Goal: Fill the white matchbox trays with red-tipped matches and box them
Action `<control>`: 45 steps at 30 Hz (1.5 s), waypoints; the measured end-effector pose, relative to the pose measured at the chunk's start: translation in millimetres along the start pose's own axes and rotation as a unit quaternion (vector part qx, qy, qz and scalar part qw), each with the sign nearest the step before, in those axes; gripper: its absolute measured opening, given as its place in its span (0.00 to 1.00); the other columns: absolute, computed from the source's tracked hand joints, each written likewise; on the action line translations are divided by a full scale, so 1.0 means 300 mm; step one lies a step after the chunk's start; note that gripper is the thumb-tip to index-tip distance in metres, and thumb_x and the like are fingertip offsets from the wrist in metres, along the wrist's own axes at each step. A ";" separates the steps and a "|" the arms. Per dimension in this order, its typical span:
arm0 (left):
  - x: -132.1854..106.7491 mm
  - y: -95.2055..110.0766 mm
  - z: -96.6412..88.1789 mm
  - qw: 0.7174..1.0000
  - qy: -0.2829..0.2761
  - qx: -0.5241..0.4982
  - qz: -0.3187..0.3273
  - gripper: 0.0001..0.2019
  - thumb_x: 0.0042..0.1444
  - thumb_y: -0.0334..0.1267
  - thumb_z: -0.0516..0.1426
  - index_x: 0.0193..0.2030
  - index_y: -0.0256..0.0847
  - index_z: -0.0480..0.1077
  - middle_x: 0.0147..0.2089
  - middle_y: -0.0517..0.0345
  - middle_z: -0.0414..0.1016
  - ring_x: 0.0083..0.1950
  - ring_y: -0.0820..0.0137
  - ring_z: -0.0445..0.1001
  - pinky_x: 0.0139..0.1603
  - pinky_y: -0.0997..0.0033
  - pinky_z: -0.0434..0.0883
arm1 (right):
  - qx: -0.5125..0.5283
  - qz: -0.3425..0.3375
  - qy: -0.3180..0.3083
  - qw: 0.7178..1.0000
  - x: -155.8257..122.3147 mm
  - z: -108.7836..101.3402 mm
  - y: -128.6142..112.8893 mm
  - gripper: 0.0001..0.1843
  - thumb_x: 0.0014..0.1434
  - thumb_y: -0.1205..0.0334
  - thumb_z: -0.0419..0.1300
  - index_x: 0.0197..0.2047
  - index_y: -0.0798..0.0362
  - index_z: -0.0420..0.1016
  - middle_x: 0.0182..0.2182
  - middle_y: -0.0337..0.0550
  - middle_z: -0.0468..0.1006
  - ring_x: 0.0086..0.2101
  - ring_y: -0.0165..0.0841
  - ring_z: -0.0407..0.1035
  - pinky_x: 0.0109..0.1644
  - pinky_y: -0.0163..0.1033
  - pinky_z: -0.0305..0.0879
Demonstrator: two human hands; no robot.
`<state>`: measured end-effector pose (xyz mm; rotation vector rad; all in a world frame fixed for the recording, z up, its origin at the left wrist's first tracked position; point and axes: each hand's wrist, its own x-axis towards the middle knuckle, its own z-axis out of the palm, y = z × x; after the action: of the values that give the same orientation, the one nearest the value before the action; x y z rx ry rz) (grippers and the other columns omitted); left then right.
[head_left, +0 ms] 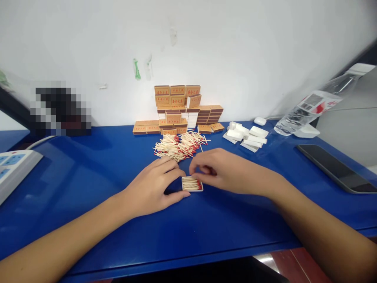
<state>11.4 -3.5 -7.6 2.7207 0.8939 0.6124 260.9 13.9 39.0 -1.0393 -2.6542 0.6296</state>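
Note:
A small white matchbox tray (pixel 192 183) filled with red-tipped matches lies on the blue table (pixel 88 173). My left hand (pixel 154 186) grips the tray's left end between thumb and fingers. My right hand (pixel 220 171) is curled over the tray's far right corner, its fingertips touching the tray and the matches. Just beyond both hands lies a loose heap of matches (pixel 179 146).
Stacked brown matchboxes (pixel 179 108) stand against the wall. Several empty white trays (pixel 247 135) lie at the right, near a tilted water bottle (pixel 309 110) and a white earbud case (pixel 259 120). A dark phone (pixel 335 168) lies at far right, a power strip (pixel 13 167) at far left.

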 end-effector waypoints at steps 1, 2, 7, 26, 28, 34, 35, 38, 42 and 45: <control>0.000 0.000 0.000 1.000 0.000 -0.001 -0.001 0.14 0.67 0.47 0.64 0.51 0.40 0.77 0.46 0.50 0.77 0.50 0.58 0.74 0.54 0.55 0.73 | -0.008 0.011 0.035 0.999 0.000 -0.012 0.018 0.06 0.67 0.66 0.60 0.37 0.52 0.78 0.26 0.34 0.71 0.27 0.28 0.62 0.33 0.37 0.54; 0.000 0.000 0.000 1.000 0.000 -0.002 -0.001 0.14 0.67 0.47 0.64 0.51 0.40 0.77 0.46 0.50 0.77 0.50 0.58 0.74 0.54 0.55 0.73 | -0.023 0.029 0.074 0.997 0.001 -0.025 0.041 0.07 0.67 0.64 0.60 0.37 0.52 0.78 0.24 0.34 0.70 0.26 0.28 0.61 0.33 0.38 0.53; 0.000 0.000 0.002 1.000 0.009 -0.006 0.007 0.17 0.66 0.52 0.64 0.49 0.40 0.76 0.45 0.51 0.77 0.48 0.59 0.74 0.53 0.56 0.72 | -0.100 0.171 0.186 0.962 0.027 -0.054 0.163 0.08 0.63 0.61 0.60 0.34 0.53 0.79 0.22 0.36 0.70 0.25 0.30 0.60 0.32 0.40 0.51; 0.000 -0.003 0.005 1.000 0.017 0.012 -0.001 0.15 0.67 0.48 0.64 0.52 0.41 0.77 0.46 0.50 0.78 0.50 0.58 0.74 0.55 0.53 0.73 | -0.017 0.203 0.095 0.974 0.019 -0.041 0.155 0.03 0.59 0.64 0.64 0.32 0.52 0.77 0.22 0.34 0.70 0.24 0.29 0.61 0.31 0.39 0.53; -0.001 -0.004 0.003 1.000 0.016 0.013 -0.001 0.15 0.66 0.48 0.64 0.52 0.41 0.77 0.46 0.50 0.78 0.50 0.58 0.74 0.54 0.54 0.73 | 0.024 0.114 0.050 0.992 0.010 -0.022 0.114 0.04 0.61 0.62 0.63 0.34 0.51 0.77 0.23 0.33 0.69 0.25 0.28 0.59 0.31 0.38 0.52; 0.000 -0.004 0.002 1.000 0.017 0.005 -0.003 0.14 0.66 0.48 0.64 0.51 0.41 0.77 0.45 0.50 0.77 0.49 0.58 0.74 0.53 0.55 0.73 | 0.016 0.022 -0.005 1.000 0.015 0.037 0.002 0.05 0.64 0.66 0.62 0.34 0.53 0.76 0.27 0.35 0.72 0.27 0.28 0.60 0.34 0.37 0.51; 0.000 -0.004 0.002 1.000 0.018 0.006 -0.002 0.14 0.66 0.48 0.64 0.51 0.41 0.77 0.45 0.50 0.77 0.49 0.58 0.74 0.53 0.55 0.73 | 0.014 0.023 0.015 1.000 0.016 0.029 0.002 0.06 0.65 0.65 0.61 0.35 0.53 0.76 0.26 0.35 0.71 0.27 0.28 0.60 0.34 0.37 0.52; 0.001 -0.004 0.003 1.000 0.017 0.007 -0.003 0.14 0.66 0.47 0.64 0.51 0.41 0.77 0.45 0.50 0.77 0.50 0.57 0.74 0.54 0.54 0.73 | -0.013 0.051 0.120 0.991 0.014 -0.014 0.049 0.07 0.66 0.62 0.60 0.35 0.52 0.77 0.23 0.33 0.68 0.25 0.28 0.58 0.33 0.38 0.52; 0.000 -0.006 0.005 1.000 0.018 0.000 -0.001 0.14 0.67 0.48 0.64 0.52 0.41 0.77 0.45 0.50 0.77 0.49 0.57 0.74 0.54 0.54 0.73 | -0.082 0.188 0.230 0.951 0.026 -0.059 0.171 0.07 0.62 0.63 0.60 0.32 0.52 0.76 0.21 0.35 0.69 0.24 0.30 0.60 0.32 0.40 0.52; -0.002 -0.009 0.006 1.000 0.016 -0.009 -0.002 0.14 0.67 0.47 0.63 0.52 0.40 0.77 0.46 0.50 0.78 0.50 0.58 0.74 0.54 0.54 0.73 | -0.063 0.282 0.230 0.929 0.064 -0.061 0.239 0.07 0.61 0.63 0.61 0.32 0.53 0.78 0.22 0.39 0.74 0.24 0.32 0.64 0.32 0.41 0.55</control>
<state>10.4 -1.9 -10.3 2.6995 0.8969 0.6604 296.0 79.9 22.8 -1.7612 -2.0043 0.2531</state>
